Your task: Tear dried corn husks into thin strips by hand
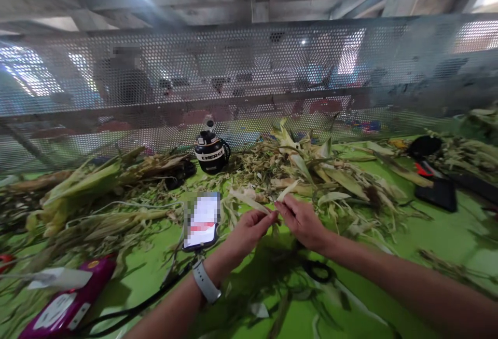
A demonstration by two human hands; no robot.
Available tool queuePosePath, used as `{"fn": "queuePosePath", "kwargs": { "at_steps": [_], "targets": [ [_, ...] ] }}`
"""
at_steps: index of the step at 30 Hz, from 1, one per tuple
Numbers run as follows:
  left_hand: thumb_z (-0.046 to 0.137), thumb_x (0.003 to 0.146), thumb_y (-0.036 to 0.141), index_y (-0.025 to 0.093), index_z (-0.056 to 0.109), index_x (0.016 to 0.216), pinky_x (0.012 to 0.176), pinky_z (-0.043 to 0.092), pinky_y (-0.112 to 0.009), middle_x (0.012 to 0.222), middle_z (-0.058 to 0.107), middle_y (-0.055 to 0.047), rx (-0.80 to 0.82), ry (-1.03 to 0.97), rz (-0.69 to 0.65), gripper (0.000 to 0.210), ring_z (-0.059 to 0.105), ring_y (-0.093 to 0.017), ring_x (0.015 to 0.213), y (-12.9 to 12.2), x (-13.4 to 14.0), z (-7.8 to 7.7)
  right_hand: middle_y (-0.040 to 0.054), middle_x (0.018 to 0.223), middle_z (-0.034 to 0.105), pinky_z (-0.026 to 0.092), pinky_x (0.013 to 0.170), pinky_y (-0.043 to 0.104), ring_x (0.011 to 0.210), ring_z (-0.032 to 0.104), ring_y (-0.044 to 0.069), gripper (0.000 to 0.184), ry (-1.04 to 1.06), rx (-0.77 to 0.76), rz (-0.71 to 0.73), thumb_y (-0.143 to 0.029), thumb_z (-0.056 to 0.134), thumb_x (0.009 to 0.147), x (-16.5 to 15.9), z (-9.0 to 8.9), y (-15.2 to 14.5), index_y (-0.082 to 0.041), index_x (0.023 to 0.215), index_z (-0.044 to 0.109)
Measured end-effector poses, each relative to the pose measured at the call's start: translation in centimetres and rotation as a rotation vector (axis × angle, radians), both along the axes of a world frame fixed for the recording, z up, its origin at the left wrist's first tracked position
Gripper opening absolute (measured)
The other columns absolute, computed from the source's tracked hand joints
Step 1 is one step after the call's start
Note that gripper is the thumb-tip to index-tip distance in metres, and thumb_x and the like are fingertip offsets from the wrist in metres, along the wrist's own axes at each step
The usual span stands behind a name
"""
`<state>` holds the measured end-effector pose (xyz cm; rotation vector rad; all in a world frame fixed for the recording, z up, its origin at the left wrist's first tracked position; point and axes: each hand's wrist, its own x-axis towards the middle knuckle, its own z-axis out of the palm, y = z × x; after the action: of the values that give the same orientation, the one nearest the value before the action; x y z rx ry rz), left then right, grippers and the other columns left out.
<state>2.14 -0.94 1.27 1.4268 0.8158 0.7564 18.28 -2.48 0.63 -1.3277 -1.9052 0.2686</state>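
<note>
Both hands meet near the middle of the green table, fingertips almost touching. My left hand [251, 230], with a pale watch [206, 282] on the wrist, pinches a strip of pale corn husk [249, 201] that sticks out to the upper left. My right hand [301, 219] is closed, thumb and finger pinched on another pale husk strip [288, 190] pointing up and right. Whether the two strips are joined is hidden by the fingers. Beyond the hands lies a heap of dry corn husks [334, 173]. Dark scissors handles [319, 271] seem to lie below my right hand.
A lit phone [202, 222] on a cable lies left of my hands. Behind it stands a black jug [210, 153]. A purple power bank [70, 300] is at lower left, more husks [85, 183] at left, a dark phone [436, 193] at right. A perforated metal screen [241, 79] borders the back.
</note>
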Motion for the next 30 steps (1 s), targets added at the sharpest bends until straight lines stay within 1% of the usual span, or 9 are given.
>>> {"fn": "queuePosePath", "kwargs": {
  "at_steps": [3,6,10,14,17,19,24,28,30],
  "targets": [
    [0.058,0.072,0.057,0.014,0.059,0.068,0.049,0.023,-0.022,0.056,0.040,0.005,0.146,0.095,-0.026,0.043,0.030,-0.008,0.053,0.5,-0.2,-0.4,-0.0038,0.054,0.041,0.028,0.050,0.023,0.049,0.037,0.011,0.027,0.020,-0.009,0.021,-0.033,0.038,0.090,-0.1,0.0,-0.1,-0.021,0.067,0.041],
    [0.055,0.076,0.055,0.014,0.057,0.064,0.047,0.021,-0.022,0.053,0.036,0.005,0.239,0.182,-0.056,0.043,0.028,-0.008,0.051,0.8,-0.5,-0.6,-0.0050,0.052,0.037,0.027,0.049,0.023,0.048,0.035,0.010,0.029,0.075,-0.046,0.055,-0.034,0.040,0.090,0.1,0.4,0.0,-0.020,0.064,0.039],
    [0.056,0.076,0.052,0.013,0.056,0.065,0.047,0.022,-0.021,0.053,0.036,0.005,0.225,0.166,-0.105,0.040,0.027,-0.008,0.051,0.4,-0.5,-0.4,-0.0065,0.051,0.036,0.025,0.045,0.021,0.046,0.034,0.009,0.030,0.250,-0.255,0.162,-0.042,0.043,0.087,0.6,1.4,0.3,-0.020,0.066,0.043],
    [0.060,0.074,0.045,0.013,0.063,0.073,0.054,0.033,-0.022,0.063,0.054,0.000,0.190,0.100,-0.149,0.031,0.042,-0.011,0.057,-0.1,-0.2,-1.0,-0.0071,0.054,0.039,0.023,0.043,0.020,0.046,0.034,0.008,0.035,0.250,-0.455,0.273,-0.053,0.046,0.083,0.6,1.9,0.2,-0.019,0.074,0.046],
    [0.064,0.072,0.039,0.013,0.065,0.067,0.054,0.036,-0.023,0.061,0.057,-0.001,0.188,0.148,-0.172,0.026,0.045,-0.012,0.057,-0.3,-0.1,-1.3,-0.0079,0.054,0.037,0.020,0.044,0.020,0.048,0.032,0.008,0.038,0.092,-0.338,0.256,-0.052,0.060,0.074,0.2,1.6,0.0,-0.019,0.068,0.043],
    [0.065,0.071,0.036,0.013,0.065,0.068,0.056,0.038,-0.023,0.063,0.060,-0.002,0.177,0.153,-0.196,0.023,0.047,-0.013,0.058,-0.2,0.0,-1.1,-0.0083,0.052,0.034,0.019,0.044,0.020,0.048,0.030,0.007,0.036,0.077,-0.278,0.231,-0.047,0.061,0.074,-0.1,1.3,0.0,-0.020,0.064,0.040],
    [0.065,0.072,0.041,0.014,0.066,0.082,0.066,0.039,-0.024,0.077,0.062,-0.003,0.111,0.033,-0.206,0.029,0.049,-0.014,0.070,-0.2,0.0,0.0,-0.0083,0.052,0.039,0.026,0.042,0.018,0.046,0.034,0.007,0.024,0.463,-0.396,0.263,-0.038,0.054,0.079,-0.5,0.6,0.4,-0.020,0.070,0.039],
    [0.061,0.074,0.046,0.014,0.061,0.076,0.049,0.024,-0.020,0.058,0.041,0.005,0.000,0.009,-0.125,0.032,0.031,-0.008,0.053,-0.3,-0.3,0.1,-0.0070,0.058,0.040,0.031,0.045,0.018,0.050,0.038,0.008,0.023,0.654,-0.339,0.260,-0.038,0.055,0.080,-0.7,0.4,0.4,-0.020,0.071,0.042],
    [0.057,0.077,0.042,0.014,0.057,0.072,0.047,0.017,-0.021,0.055,0.031,0.007,-0.052,-0.027,-0.101,0.028,0.023,-0.007,0.050,-0.3,-0.4,0.1,-0.0062,0.061,0.042,0.034,0.048,0.019,0.053,0.040,0.008,0.023,0.704,-0.297,0.244,-0.038,0.055,0.080,-0.9,0.3,0.2,-0.020,0.072,0.043]
  ]
}}
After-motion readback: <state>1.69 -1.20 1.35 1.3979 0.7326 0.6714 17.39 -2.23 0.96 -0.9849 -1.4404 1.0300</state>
